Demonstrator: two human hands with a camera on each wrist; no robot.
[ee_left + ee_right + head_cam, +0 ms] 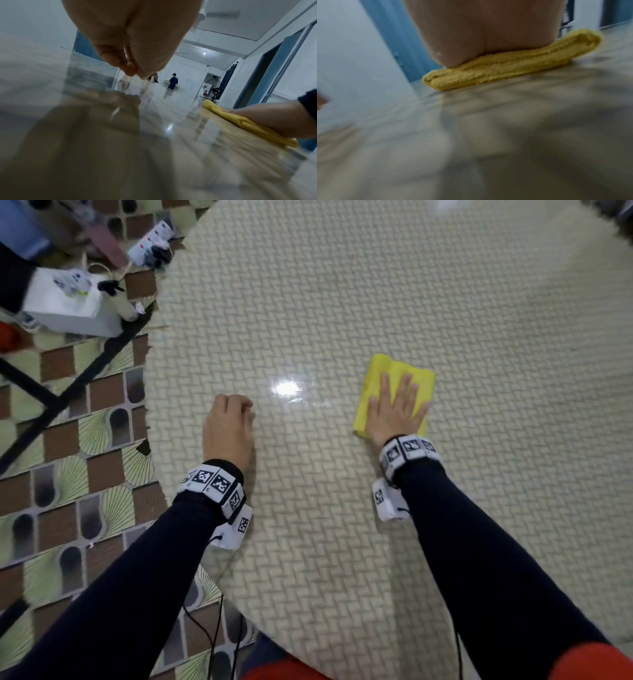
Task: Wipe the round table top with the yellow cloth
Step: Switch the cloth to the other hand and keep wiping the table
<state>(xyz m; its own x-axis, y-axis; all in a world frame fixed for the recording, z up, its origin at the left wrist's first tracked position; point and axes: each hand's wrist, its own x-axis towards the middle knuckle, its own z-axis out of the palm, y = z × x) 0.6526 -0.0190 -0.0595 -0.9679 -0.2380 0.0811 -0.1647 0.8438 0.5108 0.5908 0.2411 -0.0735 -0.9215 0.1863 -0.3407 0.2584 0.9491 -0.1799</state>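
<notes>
A person's right hand [394,414] lies flat on a folded yellow cloth [378,374], fingers [405,386] straight and slightly spread, pressing it onto the round surface [342,285]. The cloth sits directly beneath the fingers, reaching a little beyond their tips and to their left, its long axis running roughly along the hand. The left hand [227,428], well apart to the left, rests on the glossy woven-pattern top with fingers loosely curled, holding nothing. Unwiped surface likely lies ahead. Beyond the rim: patterned floor tiles [68,474], a white-walled room.
</notes>
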